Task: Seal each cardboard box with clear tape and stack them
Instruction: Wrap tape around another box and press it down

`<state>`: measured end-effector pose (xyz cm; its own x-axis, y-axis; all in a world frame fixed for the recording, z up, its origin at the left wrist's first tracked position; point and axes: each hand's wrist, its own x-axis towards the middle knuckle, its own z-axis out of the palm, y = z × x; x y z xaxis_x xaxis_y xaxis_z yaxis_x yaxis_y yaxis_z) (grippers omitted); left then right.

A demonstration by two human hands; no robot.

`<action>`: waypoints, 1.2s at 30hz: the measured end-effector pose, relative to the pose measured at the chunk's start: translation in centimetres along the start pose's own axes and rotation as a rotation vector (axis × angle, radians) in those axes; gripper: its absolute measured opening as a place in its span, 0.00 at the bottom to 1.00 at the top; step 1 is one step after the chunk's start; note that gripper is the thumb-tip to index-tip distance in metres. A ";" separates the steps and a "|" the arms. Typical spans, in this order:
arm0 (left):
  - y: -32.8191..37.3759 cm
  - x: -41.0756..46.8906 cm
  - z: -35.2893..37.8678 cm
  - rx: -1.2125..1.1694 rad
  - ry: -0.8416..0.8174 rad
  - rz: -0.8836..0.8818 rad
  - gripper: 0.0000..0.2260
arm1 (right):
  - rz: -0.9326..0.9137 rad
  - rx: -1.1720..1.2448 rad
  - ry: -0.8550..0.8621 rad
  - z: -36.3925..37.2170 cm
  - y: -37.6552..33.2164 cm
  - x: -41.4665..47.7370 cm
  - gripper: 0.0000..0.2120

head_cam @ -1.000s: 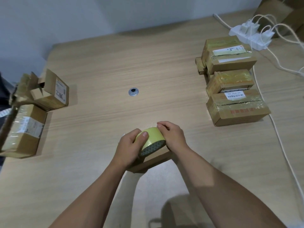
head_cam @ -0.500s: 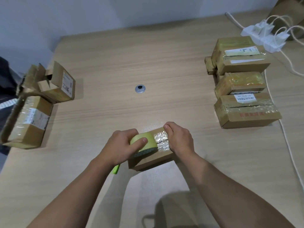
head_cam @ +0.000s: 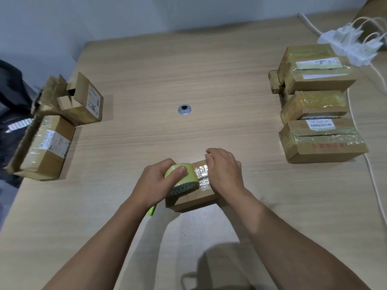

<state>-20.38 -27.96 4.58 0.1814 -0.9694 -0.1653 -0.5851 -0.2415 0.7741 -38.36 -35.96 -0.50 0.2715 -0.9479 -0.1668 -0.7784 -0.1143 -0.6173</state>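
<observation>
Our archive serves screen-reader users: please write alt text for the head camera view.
A left hand grips a yellow-green roll of clear tape on a small brown cardboard box, while the right hand holds the box's taped end. On the light wooden table, taped brown boxes sit grouped at the right and open-flapped cardboard boxes at the left.

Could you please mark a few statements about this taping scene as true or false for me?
1. The left hand grips the tape roll. True.
2. The right hand holds a box from the stack on the right. False: the right hand holds the small box in front of the person.
3. An open-flapped box stands on the left of the table. True.
4. The power strip lies at the left edge. False: the power strip lies at the far right.
</observation>
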 end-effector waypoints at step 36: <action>-4.5 -0.6 -5.5 0.587 -0.124 -0.095 0.23 | -0.059 -0.192 -0.009 1.6 0.2 -0.5 0.17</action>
<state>-13.49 -26.04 4.53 0.1817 -0.9317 -0.3145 -0.9154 -0.2771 0.2919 -37.73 -35.01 -1.80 0.3237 -0.9354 -0.1422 -0.8545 -0.2245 -0.4685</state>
